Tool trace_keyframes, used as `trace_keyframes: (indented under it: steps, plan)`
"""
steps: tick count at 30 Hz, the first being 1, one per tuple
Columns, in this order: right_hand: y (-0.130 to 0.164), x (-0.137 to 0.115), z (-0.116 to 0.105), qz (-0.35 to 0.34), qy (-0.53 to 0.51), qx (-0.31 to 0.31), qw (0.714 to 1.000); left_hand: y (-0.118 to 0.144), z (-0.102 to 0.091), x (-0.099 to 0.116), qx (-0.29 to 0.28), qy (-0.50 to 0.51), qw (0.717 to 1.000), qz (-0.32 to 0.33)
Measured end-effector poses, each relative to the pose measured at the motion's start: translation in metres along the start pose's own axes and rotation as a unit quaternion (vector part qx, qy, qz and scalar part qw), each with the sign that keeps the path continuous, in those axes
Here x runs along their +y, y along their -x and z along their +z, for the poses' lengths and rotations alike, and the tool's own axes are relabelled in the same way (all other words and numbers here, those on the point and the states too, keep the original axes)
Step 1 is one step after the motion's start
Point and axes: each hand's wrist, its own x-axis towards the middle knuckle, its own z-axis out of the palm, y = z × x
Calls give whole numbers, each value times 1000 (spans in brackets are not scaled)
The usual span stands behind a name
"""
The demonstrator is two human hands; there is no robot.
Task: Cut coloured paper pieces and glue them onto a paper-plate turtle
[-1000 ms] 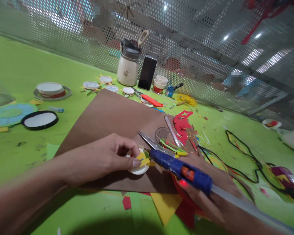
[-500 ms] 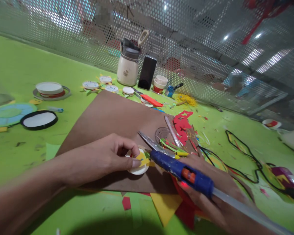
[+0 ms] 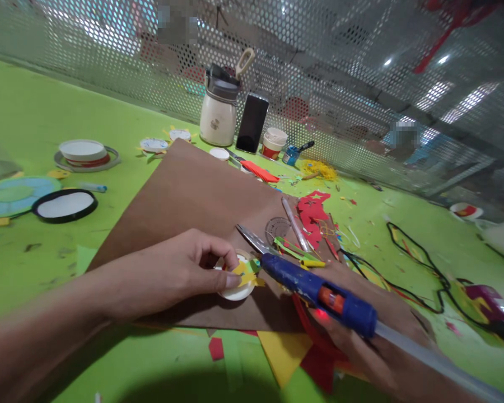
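My left hand [image 3: 197, 263] pinches a small yellow paper cutout [image 3: 246, 274] between thumb and fingers, over a round white paper disc [image 3: 237, 292]. The disc rests on a brown board [image 3: 185, 196]. My right hand [image 3: 361, 302] is wrapped round a blue hot glue gun [image 3: 315, 288] with a clear glue stick [image 3: 420, 350] running out of its back. Its tip is close to the cutout's right side; whether they touch I cannot tell. Just behind the tip lies a pair of scissors [image 3: 254, 239], its handles hidden by the gun and my right hand.
Red paper scraps [image 3: 313, 215] and a pen [image 3: 294, 225] lie on the board's right. Behind stand a white jug [image 3: 218, 117], a phone [image 3: 252, 123] and a paint pot [image 3: 292, 155]. A black cord [image 3: 420, 252] loops at right. Decorated discs [image 3: 154, 145] sit at the back left.
The glue gun has drawn back slightly to the right, away from the cutout. The board's far left corner has risen or shifted back, covering a decorated disc. My left hand stays almost still.
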Motion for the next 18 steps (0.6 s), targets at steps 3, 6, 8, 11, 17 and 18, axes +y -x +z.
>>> trace_keyframes:
  steps: [3, 6, 8, 11, 17, 18]
  plan:
    - [3, 1, 0, 0, -5, -7, 1000, 1, 0, 1, 7, -10, 1000, -8]
    - [4, 4, -1, 0, -4, -46, 999, 0, 0, 2, 7, -9, 1000, -14]
    - [4, 6, -1, 3, -19, -84, 996, -1, 0, 1, 7, 0, 1000, -11]
    - [5, 7, -2, 12, -37, -88, 995, -1, 1, -1, 11, 13, 1000, 2]
    - [2, 4, -2, 0, -42, -64, 997, 0, 0, -2, 13, 26, 1000, 0]
    - [0, 4, -3, -4, -37, -53, 998, 0, 0, -2, 14, 25, 1000, 0]
